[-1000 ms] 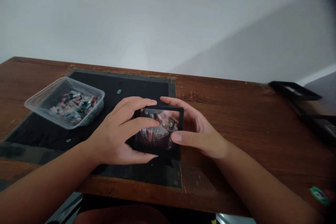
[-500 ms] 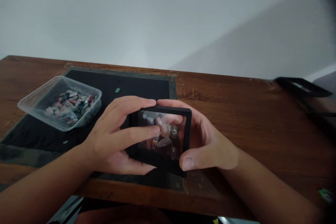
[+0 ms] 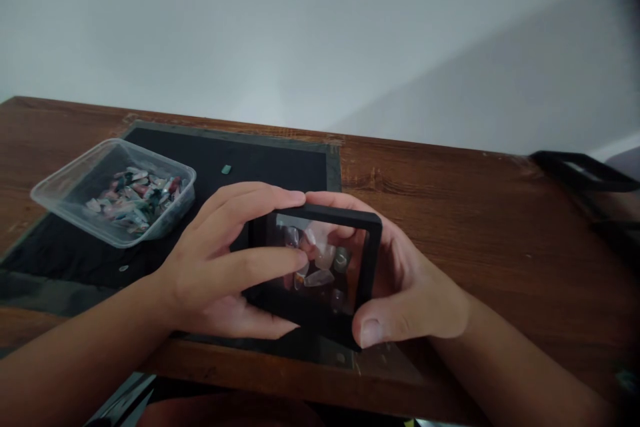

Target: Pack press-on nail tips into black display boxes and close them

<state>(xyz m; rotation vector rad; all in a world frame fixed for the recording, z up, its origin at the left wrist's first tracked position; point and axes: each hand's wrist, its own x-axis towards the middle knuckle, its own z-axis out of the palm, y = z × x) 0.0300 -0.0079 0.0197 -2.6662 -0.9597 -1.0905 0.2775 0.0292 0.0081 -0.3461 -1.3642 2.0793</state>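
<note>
Between my hands, above the table's front edge, a black display frame (image 3: 370, 260) with a clear window is held tilted. Several polished stones (image 3: 320, 278), some clear and some pinkish, show in the window. My left hand (image 3: 215, 260) grips the frame's left side, its index finger laid across the window and another finger along the top edge. My right hand (image 3: 405, 287) is wrapped round the right side, thumb at the lower right corner and fingers behind. The frame's left end is hidden by my left hand.
A clear plastic tub (image 3: 117, 243) of mixed stone pieces (image 3: 137, 197) stands on a black mat (image 3: 280, 160) at left. A green stone (image 3: 227, 169) and a small pale piece (image 3: 123, 269) lie on the mat. Another black frame (image 3: 583, 170) sits at the wooden table's (image 3: 480, 227) far right.
The black frame has shifted slightly right and turned a little, with my right hand moving right and down along with it. My left hand keeps nearly the same grip.
</note>
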